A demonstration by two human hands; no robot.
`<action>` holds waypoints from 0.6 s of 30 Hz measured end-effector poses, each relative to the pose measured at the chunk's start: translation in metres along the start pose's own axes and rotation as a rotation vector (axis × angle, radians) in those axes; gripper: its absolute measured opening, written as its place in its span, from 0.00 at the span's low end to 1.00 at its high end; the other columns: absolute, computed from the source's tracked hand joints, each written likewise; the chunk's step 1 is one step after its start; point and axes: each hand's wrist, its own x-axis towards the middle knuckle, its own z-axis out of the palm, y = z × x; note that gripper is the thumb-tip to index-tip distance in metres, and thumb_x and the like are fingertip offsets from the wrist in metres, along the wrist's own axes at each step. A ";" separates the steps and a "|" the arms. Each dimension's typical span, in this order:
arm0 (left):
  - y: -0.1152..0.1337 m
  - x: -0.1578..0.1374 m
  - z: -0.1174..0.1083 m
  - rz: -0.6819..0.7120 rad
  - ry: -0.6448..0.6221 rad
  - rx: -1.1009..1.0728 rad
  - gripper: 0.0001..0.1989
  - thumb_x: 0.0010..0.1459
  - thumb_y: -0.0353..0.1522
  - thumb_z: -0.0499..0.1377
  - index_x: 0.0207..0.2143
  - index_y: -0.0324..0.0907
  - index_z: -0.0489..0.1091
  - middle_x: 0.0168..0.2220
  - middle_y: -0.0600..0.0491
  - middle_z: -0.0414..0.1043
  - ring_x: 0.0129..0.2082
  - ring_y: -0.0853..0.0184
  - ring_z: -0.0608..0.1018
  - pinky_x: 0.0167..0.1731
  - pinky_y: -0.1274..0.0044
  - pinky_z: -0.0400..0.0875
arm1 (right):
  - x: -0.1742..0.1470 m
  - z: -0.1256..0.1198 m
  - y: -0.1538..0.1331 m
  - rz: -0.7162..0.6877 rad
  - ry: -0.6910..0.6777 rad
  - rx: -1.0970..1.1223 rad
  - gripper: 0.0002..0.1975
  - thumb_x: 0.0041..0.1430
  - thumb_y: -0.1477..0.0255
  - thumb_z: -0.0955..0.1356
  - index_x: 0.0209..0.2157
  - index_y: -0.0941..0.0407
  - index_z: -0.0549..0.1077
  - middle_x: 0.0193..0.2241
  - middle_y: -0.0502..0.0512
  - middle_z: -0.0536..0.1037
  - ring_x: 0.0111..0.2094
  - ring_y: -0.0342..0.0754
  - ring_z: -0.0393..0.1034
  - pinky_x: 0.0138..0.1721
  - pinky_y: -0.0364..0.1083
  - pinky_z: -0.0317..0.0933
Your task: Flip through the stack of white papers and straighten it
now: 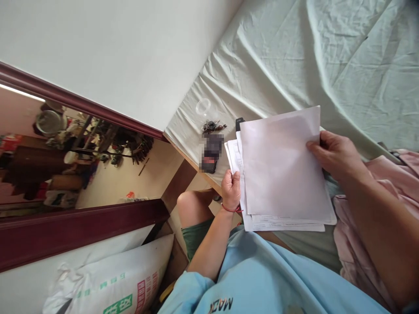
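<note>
A stack of white paper sheets [281, 170] is in front of me above the bed, its top sheet blank and slightly skewed over printed sheets below. My left hand [231, 190], with a red string at the wrist, grips the left edges of the stack, thumb on top. At the upper right edge, my right hand [337, 152] pinches the top sheet between thumb and fingers; the fingers underneath are hidden. Behind the papers pokes out the end of a black object [240, 123]. A blurred-out dark item [212, 152] lies left of the stack.
A clear round plastic container [203, 107] and a bunch of keys [212, 127] lie on the pale green bedsheet [275, 65]. Pink clothing [353, 226] is at the right. A white printed sack [124, 274] stands lower left, below a dark red-framed opening into another room.
</note>
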 end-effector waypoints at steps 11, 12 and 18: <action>-0.013 -0.002 0.003 -0.084 0.047 -0.173 0.24 0.60 0.56 0.64 0.37 0.45 0.72 0.31 0.53 0.75 0.38 0.63 0.78 0.41 0.73 0.74 | -0.002 0.002 -0.006 0.163 -0.014 0.127 0.26 0.48 0.55 0.78 0.48 0.51 0.80 0.37 0.55 0.83 0.31 0.51 0.75 0.24 0.43 0.66; -0.015 -0.002 0.004 -0.090 0.051 -0.182 0.24 0.59 0.56 0.64 0.37 0.45 0.72 0.31 0.54 0.74 0.38 0.63 0.78 0.41 0.73 0.74 | -0.002 0.001 -0.007 0.176 0.003 0.142 0.27 0.48 0.55 0.79 0.49 0.50 0.80 0.38 0.55 0.84 0.30 0.50 0.75 0.22 0.43 0.67; -0.018 -0.003 0.005 -0.106 0.061 -0.208 0.24 0.58 0.57 0.65 0.35 0.45 0.72 0.30 0.55 0.74 0.38 0.64 0.78 0.39 0.74 0.75 | -0.009 -0.002 -0.017 0.317 -0.166 0.482 0.28 0.38 0.61 0.83 0.44 0.54 0.84 0.33 0.58 0.85 0.27 0.54 0.78 0.23 0.48 0.74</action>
